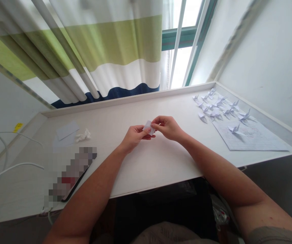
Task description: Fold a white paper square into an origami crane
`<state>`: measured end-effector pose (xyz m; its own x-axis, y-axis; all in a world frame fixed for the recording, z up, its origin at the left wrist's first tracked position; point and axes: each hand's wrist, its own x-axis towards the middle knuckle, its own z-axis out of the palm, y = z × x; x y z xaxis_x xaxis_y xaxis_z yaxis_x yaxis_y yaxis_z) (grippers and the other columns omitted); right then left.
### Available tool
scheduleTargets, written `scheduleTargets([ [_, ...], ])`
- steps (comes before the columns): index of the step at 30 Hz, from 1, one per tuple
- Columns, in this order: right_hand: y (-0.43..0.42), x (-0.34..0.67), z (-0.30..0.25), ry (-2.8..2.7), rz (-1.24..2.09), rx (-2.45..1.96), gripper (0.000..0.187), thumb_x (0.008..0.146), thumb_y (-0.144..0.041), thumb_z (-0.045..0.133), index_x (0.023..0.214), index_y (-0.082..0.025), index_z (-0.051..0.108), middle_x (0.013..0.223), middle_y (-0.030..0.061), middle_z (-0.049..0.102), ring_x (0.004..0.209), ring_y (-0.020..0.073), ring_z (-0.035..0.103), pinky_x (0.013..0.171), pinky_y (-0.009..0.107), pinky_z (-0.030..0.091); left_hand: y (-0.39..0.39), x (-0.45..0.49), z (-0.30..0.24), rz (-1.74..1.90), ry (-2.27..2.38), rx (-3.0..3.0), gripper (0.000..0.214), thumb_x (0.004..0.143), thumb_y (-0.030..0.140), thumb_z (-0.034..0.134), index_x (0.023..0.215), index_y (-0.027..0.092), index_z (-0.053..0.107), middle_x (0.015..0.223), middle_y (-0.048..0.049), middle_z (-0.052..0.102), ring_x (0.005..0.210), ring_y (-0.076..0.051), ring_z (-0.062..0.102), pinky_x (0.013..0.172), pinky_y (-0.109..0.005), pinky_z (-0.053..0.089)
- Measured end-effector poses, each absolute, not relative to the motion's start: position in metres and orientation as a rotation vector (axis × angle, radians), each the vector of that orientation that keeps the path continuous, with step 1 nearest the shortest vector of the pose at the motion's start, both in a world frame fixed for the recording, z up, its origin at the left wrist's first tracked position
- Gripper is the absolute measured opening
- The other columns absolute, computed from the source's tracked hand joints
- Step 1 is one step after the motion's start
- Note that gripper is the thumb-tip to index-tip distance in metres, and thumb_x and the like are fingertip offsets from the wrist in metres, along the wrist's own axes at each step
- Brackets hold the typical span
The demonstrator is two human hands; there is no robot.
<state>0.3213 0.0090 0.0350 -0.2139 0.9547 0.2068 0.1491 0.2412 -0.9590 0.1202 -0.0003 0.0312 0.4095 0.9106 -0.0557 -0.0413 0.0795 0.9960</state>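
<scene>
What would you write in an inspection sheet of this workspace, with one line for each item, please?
Surface: white table, raised rim along the back.
Work things: small white paper in the hands; folded paper birds at the right, at least one on a lined sheet.
Clutter: loose paper pieces, crumpled tissue and a pixelated object, at the left.
Left hand: holds the small white paper.
Right hand: pinches its edge.
Cables: white cables at the left, a yellow tag near one.
Surroundings: striped curtain, window, pale walls.
</scene>
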Motion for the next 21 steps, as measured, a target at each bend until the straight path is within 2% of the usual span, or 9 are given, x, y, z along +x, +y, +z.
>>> scheduleTargets([
  [6,0.0089,0.3223,0.0362,-1.586,1.090,-1.095,0.010,0.080,-0.029,0.077,0.077,-0.020,0.074,0.076,0.0041,0.078,0.071,0.0197,0.071,0.064,0.033,0.056,-0.0001,0.1201,0.0293,0.868,0.894,1.277,0.051,0.078,0.059,0.091,0.104,0.015,0.084,0.103,-0.0120,0.083,0.090,-0.028,0.082,0.092,-0.044,0.064],
  [13,0.0088,0.3206,0.0339,-1.541,1.109,-1.045,0.014,0.079,-0.032,0.080,0.079,-0.020,0.075,0.078,0.0046,0.078,0.072,0.0201,0.072,0.066,0.034,0.057,0.0005,0.1204,0.0306,0.876,0.875,1.281,0.048,0.078,0.055,0.092,0.102,0.015,0.083,0.098,-0.0114,0.084,0.090,-0.026,0.081,0.090,-0.041,0.064],
  [16,0.0090,0.3203,0.0331,-1.521,1.133,-1.029,0.020,0.078,-0.036,0.084,0.079,-0.020,0.074,0.079,0.0044,0.078,0.073,0.0201,0.072,0.067,0.035,0.058,0.0007,0.1207,0.0306,0.882,0.870,1.298,0.046,0.078,0.055,0.091,0.101,0.015,0.083,0.098,-0.0113,0.084,0.091,-0.025,0.081,0.090,-0.041,0.063],
  [21,0.0098,0.3212,0.0329,-1.488,1.145,-0.948,0.040,0.072,-0.051,0.092,0.081,-0.022,0.067,0.076,0.0016,0.074,0.071,0.0193,0.071,0.067,0.036,0.058,0.0007,0.1209,0.0310,0.875,0.880,1.298,0.043,0.080,0.052,0.090,0.099,0.015,0.083,0.102,-0.0120,0.084,0.088,-0.025,0.081,0.088,-0.040,0.062],
])
